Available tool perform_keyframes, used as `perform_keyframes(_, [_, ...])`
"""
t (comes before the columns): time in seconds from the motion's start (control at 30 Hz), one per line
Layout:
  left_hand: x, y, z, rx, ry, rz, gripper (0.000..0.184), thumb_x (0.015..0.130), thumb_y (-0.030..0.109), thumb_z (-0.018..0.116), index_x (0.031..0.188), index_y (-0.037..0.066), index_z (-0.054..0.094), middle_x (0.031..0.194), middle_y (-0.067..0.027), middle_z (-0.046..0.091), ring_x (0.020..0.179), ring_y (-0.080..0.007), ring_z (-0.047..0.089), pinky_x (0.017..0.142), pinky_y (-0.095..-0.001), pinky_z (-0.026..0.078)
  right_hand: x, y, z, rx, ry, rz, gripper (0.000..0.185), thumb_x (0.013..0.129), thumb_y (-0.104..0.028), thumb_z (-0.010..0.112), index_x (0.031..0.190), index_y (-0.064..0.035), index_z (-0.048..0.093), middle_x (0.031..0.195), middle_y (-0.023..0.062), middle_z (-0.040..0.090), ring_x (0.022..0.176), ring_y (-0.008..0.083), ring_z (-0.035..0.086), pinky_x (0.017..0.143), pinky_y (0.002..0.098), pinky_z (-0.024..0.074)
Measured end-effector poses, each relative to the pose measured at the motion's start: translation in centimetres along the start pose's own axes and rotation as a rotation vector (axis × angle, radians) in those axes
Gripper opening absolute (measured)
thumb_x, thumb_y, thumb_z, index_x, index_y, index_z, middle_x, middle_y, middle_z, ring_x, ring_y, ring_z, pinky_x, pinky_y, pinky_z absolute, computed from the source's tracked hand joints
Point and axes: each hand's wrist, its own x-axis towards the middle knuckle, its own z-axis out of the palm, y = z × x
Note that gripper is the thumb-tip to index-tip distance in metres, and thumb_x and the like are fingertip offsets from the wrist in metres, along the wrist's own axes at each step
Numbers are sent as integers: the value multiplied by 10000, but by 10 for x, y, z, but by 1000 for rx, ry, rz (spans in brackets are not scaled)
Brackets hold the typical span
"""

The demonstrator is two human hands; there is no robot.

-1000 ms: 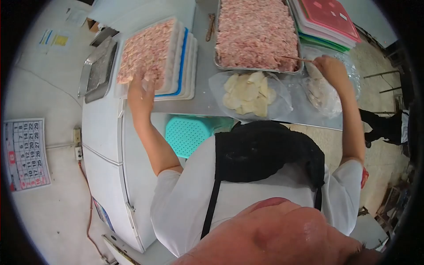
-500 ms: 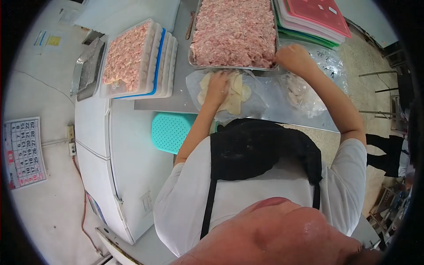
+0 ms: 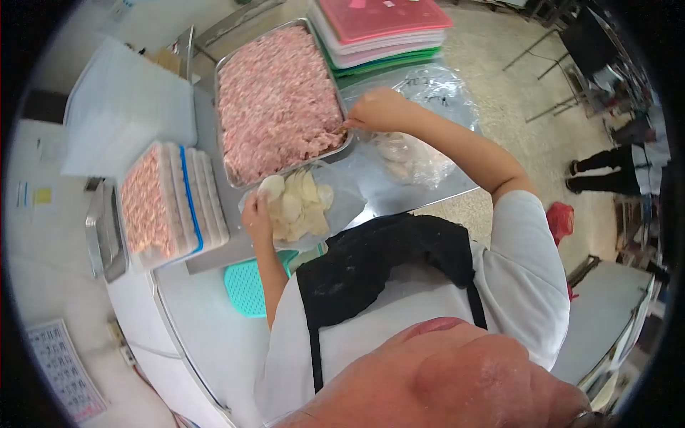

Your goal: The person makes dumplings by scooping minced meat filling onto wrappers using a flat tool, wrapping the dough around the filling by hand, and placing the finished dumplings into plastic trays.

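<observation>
A metal tray (image 3: pixel 225 158) full of pink minced meat lies on the worktop. Below it, a clear plastic bag holds a heap of thin, pale round wrappers (image 3: pixel 307 203). My left hand (image 3: pixel 258 215) is at the heap's left edge, its fingers closed on one wrapper (image 3: pixel 271 187). At the tray's lower right corner, my right hand (image 3: pixel 382 111) is closed, fingertips by the meat. A small, thin thing shows at those fingertips, too small to name.
Filled plastic trays (image 3: pixel 189 207) stand stacked at the left, near upright translucent sheets (image 3: pixel 132 114). Lidded pink, white and green boxes (image 3: pixel 385 21) rise behind the meat. To the right lies a clear bag (image 3: pixel 417 160) with pale contents. A turquoise stool (image 3: pixel 245 289) sits below the worktop edge.
The view has turned and shifted. My left hand has gone from lying on the wrappers to the heap's left edge, where it holds one wrapper. My right hand stays at the tray corner.
</observation>
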Motion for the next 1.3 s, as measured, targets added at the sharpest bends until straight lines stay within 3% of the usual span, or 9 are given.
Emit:
perform_keyframes(0.17, [2, 57, -11, -607, -87, -193, 177, 882, 140, 602, 971, -10, 633, 944, -111, 664, 863, -130, 595, 774, -275, 470, 4, -25, -3, -228, 36, -117, 255, 809, -299, 603, 695, -87, 688, 681, 144, 650, 668, 311, 658, 565, 437, 496])
perform_keyframes(0.37, [19, 93, -34, 83, -149, 422, 118, 840, 106, 622, 919, 19, 629, 848, -132, 669, 729, -226, 640, 682, -320, 491, 13, -28, 26, 1, -75, 61, 249, 808, -262, 609, 737, -35, 683, 721, 178, 653, 684, 334, 647, 614, 441, 500])
perform_keyframes(0.57, [52, 96, -57, 195, -271, 325, 153, 782, 135, 673, 890, 29, 646, 840, -140, 663, 758, -270, 661, 655, -346, 486, 12, -32, 30, 673, -12, 216, 358, 892, -399, 548, 895, -82, 716, 776, 147, 676, 703, 314, 641, 682, 407, 492])
perform_keyframes(0.67, [73, 93, -52, 179, -307, 329, 183, 781, 155, 670, 911, 26, 658, 849, -150, 667, 768, -265, 664, 665, -328, 489, 28, -41, 42, 808, 139, 351, 370, 930, -366, 561, 983, -23, 689, 694, 72, 637, 666, 119, 546, 635, 308, 450])
perform_keyframes(0.8, [92, 98, -31, -103, -253, 417, 208, 837, 161, 614, 1001, 54, 684, 960, -147, 691, 876, -216, 674, 747, -298, 501, 38, -69, 19, 1003, 296, 422, 377, 931, -362, 569, 1045, -21, 684, 743, 4, 605, 713, 89, 511, 637, 279, 438])
perform_keyframes(0.87, [101, 89, -14, -375, -193, 219, 263, 877, 141, 574, 1106, 30, 641, 1037, -121, 679, 954, -239, 652, 815, -319, 498, 42, -82, 10, 1112, 371, 417, 390, 931, -363, 571, 1064, -13, 679, 757, 0, 593, 715, 95, 505, 650, 271, 435])
perform_keyframes(0.97, [104, 85, 6, -1330, -275, -426, 365, 926, 214, 534, 1207, -18, 544, 1153, -135, 618, 1072, -288, 596, 892, -380, 476, 45, -115, -14, 1209, 291, 492, 408, 935, -356, 567, 1108, 2, 656, 775, 7, 609, 722, 104, 526, 693, 260, 443])
perform_keyframes(1.13, [107, 103, -5, -1848, -487, -424, 545, 955, 449, 410, 1197, -32, 496, 1087, -165, 579, 1058, -300, 553, 943, -449, 444, 66, -139, 49, 626, 609, 191, 273, 914, -251, 563, 1084, -57, 650, 918, 181, 641, 847, 363, 605, 752, 386, 491])
perform_keyframes(1.3, [111, 64, -6, -1771, -354, -588, 657, 945, 565, 298, 1142, -28, 502, 1047, -206, 539, 1024, -346, 514, 969, -507, 395, 42, -112, 9, 256, 213, 113, 254, 880, -246, 593, 1042, -68, 671, 905, 169, 656, 852, 352, 619, 729, 397, 495])
